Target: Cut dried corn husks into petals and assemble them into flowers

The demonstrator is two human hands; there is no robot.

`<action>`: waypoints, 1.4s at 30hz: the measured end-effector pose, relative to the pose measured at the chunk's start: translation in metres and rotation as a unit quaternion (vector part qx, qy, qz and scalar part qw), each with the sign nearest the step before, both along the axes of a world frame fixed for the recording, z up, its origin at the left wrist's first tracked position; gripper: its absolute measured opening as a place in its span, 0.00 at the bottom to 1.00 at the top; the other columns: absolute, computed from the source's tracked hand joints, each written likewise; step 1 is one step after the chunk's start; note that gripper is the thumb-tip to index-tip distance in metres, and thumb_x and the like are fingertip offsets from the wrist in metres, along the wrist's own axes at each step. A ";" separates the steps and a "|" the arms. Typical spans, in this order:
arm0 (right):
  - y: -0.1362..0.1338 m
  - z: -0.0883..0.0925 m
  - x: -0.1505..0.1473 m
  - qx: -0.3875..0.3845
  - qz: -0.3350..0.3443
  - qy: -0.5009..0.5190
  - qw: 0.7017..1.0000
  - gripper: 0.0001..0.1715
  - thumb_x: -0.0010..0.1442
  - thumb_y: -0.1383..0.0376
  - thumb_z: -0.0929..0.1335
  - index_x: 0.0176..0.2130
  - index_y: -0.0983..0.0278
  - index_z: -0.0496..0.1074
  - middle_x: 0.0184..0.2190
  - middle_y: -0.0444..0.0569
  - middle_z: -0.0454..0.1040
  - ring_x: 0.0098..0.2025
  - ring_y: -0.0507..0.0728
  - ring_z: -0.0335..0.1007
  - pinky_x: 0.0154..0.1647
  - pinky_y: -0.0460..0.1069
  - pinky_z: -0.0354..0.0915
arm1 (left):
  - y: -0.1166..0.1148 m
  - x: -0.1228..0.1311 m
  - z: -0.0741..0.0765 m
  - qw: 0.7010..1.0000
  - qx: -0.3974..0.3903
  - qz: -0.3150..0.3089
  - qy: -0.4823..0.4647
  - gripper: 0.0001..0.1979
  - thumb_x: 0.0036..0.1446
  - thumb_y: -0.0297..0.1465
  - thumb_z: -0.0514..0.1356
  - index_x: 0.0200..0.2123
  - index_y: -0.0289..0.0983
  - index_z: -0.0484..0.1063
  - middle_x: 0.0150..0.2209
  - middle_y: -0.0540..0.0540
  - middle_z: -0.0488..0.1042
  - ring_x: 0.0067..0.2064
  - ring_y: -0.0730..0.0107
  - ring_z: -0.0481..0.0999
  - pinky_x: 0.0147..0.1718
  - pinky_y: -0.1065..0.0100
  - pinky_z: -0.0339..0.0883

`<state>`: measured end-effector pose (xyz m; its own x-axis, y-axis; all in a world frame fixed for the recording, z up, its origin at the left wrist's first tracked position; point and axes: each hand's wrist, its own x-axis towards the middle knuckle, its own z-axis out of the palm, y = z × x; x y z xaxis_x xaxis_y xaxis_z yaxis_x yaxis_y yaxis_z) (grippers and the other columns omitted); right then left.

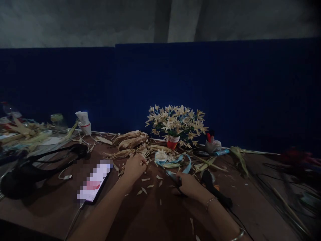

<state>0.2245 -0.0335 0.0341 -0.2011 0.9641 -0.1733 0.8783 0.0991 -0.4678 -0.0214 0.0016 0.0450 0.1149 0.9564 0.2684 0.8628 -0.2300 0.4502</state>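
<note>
My left hand (134, 167) is closed, its fingers curled over pale scraps at the edge of a heap of dried corn husks (132, 139). Anything in its pinch is too small to make out. My right hand (188, 184) is wrapped round a dark-handled tool that looks like scissors (180, 181), mostly hidden by the fingers. Just beyond it a light blue ribbon (187, 164) loops over the table beside a roll with pale husk pieces (161, 156) on top. Cut petal-shaped slips (144, 190) lie scattered between the hands.
Behind stands a red cup (172, 142) of pale husk flowers (178, 122). A lit phone (94, 182) with a cable lies left, near a black strapped object (37, 170). A black-handled tool (215, 189) lies right of my right hand. A blue partition (125, 87) closes off the back.
</note>
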 end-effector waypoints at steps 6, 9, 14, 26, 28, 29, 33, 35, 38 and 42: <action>-0.002 0.011 0.008 -0.089 0.018 0.094 0.991 0.18 0.38 0.65 0.70 0.34 0.63 0.67 0.30 0.45 0.71 0.25 0.52 0.65 0.21 0.43 0.54 | -0.005 0.007 0.000 0.999 0.042 -0.013 0.019 0.07 0.42 0.26 0.57 0.20 0.43 0.74 0.41 0.51 0.71 0.45 0.59 0.62 0.44 0.57 0.51; -0.002 0.013 0.002 -0.014 0.011 0.034 0.999 0.10 0.43 0.68 0.67 0.31 0.64 0.69 0.26 0.46 0.71 0.24 0.52 0.64 0.21 0.44 0.53 | -0.010 0.008 -0.002 0.998 0.064 -0.015 0.021 0.07 0.42 0.26 0.58 0.20 0.43 0.74 0.43 0.51 0.69 0.47 0.58 0.61 0.44 0.57 0.51; -0.001 0.004 -0.031 0.172 0.022 -0.061 0.983 0.10 0.51 0.69 0.61 0.28 0.62 0.72 0.29 0.49 0.73 0.32 0.55 0.67 0.29 0.46 0.54 | -0.019 0.009 -0.004 0.993 0.111 -0.022 0.016 0.06 0.42 0.26 0.59 0.21 0.43 0.73 0.46 0.50 0.67 0.48 0.58 0.60 0.44 0.56 0.51; 0.006 -0.024 -0.055 0.244 0.074 -0.018 0.967 0.09 0.56 0.68 0.60 0.31 0.65 0.69 0.33 0.52 0.69 0.37 0.57 0.64 0.37 0.48 0.57 | -0.030 0.018 -0.013 0.979 0.153 -0.136 0.021 0.07 0.48 0.25 0.54 0.25 0.41 0.70 0.42 0.50 0.70 0.47 0.61 0.61 0.47 0.55 0.49; 0.008 -0.026 -0.053 0.247 0.061 0.060 0.965 0.10 0.57 0.67 0.59 0.29 0.64 0.67 0.31 0.50 0.69 0.35 0.56 0.63 0.35 0.48 0.57 | -0.029 0.020 -0.013 0.978 0.151 -0.144 0.020 0.08 0.51 0.25 0.51 0.25 0.40 0.69 0.38 0.50 0.71 0.44 0.64 0.63 0.47 0.56 0.50; 0.008 -0.027 -0.053 0.244 0.057 0.096 0.963 0.10 0.58 0.66 0.59 0.28 0.64 0.66 0.30 0.49 0.68 0.34 0.55 0.63 0.34 0.47 0.58 | -0.029 0.020 -0.014 0.978 0.150 -0.143 0.019 0.09 0.52 0.25 0.50 0.26 0.40 0.68 0.35 0.49 0.71 0.43 0.65 0.63 0.47 0.57 0.50; 0.012 -0.029 -0.052 0.198 0.031 0.218 0.955 0.12 0.57 0.62 0.60 0.26 0.64 0.65 0.25 0.46 0.67 0.30 0.54 0.61 0.32 0.47 0.58 | -0.026 0.021 -0.015 0.976 0.160 -0.146 0.015 0.10 0.56 0.26 0.48 0.32 0.40 0.69 0.33 0.49 0.71 0.41 0.66 0.65 0.46 0.59 0.51; 0.013 -0.030 -0.051 0.156 0.017 0.272 0.949 0.13 0.57 0.59 0.60 0.27 0.64 0.66 0.25 0.45 0.67 0.29 0.53 0.61 0.32 0.46 0.59 | -0.026 0.020 -0.015 0.973 0.169 -0.158 0.002 0.09 0.57 0.28 0.50 0.32 0.40 0.70 0.34 0.48 0.72 0.41 0.66 0.66 0.46 0.59 0.51; 0.012 -0.028 -0.050 0.090 0.004 0.338 0.937 0.15 0.57 0.57 0.60 0.28 0.65 0.66 0.25 0.43 0.66 0.29 0.52 0.61 0.31 0.46 0.59 | -0.028 0.018 -0.012 0.973 0.168 -0.159 -0.023 0.07 0.55 0.30 0.53 0.33 0.41 0.71 0.35 0.48 0.73 0.43 0.64 0.65 0.45 0.60 0.51; 0.009 -0.023 -0.050 0.028 0.009 0.392 0.920 0.18 0.55 0.53 0.61 0.27 0.65 0.66 0.24 0.43 0.65 0.28 0.51 0.60 0.30 0.45 0.59 | -0.030 0.018 -0.010 0.972 0.158 -0.170 -0.030 0.10 0.53 0.30 0.56 0.39 0.43 0.71 0.39 0.47 0.73 0.46 0.63 0.64 0.46 0.59 0.51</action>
<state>0.1740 -0.0248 0.0108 -0.2597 0.9622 0.0816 0.2716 0.1539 -0.9500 -0.0036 -0.0280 0.0348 0.3855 0.7346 0.5584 0.6869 -0.6325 0.3579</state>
